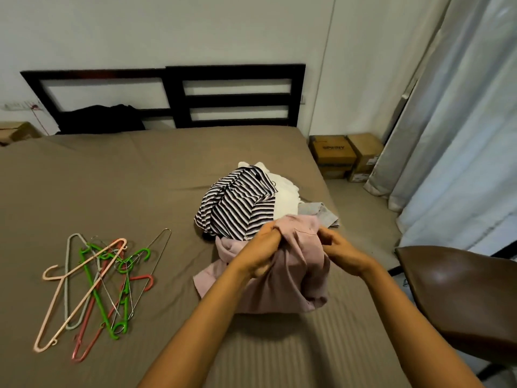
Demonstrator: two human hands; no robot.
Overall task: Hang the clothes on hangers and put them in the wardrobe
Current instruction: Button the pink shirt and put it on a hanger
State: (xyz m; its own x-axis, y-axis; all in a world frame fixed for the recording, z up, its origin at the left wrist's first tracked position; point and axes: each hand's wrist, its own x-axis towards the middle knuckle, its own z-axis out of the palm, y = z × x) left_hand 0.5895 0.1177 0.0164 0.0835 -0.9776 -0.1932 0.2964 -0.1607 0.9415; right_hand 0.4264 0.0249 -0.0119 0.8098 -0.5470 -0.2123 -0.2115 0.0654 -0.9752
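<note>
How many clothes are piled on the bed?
4: pink shirt nearest, striped top behind it, white garment farthest, grey cloth at right. More may be hidden underneath.

Left of the pile of clothes the bed sheet lies bare as far as the tangled hangers, well apart from it. Beyond the pile the sheet is open up to the headboard (a black garment is heaped there, far to the left). Right of the pile the bed edge is near, with cardboard boxes and a curtain past it. A brown padded chair crowds the near right. The left hand and right hand, gripping the pink garment, fill the pile's near side.
</note>
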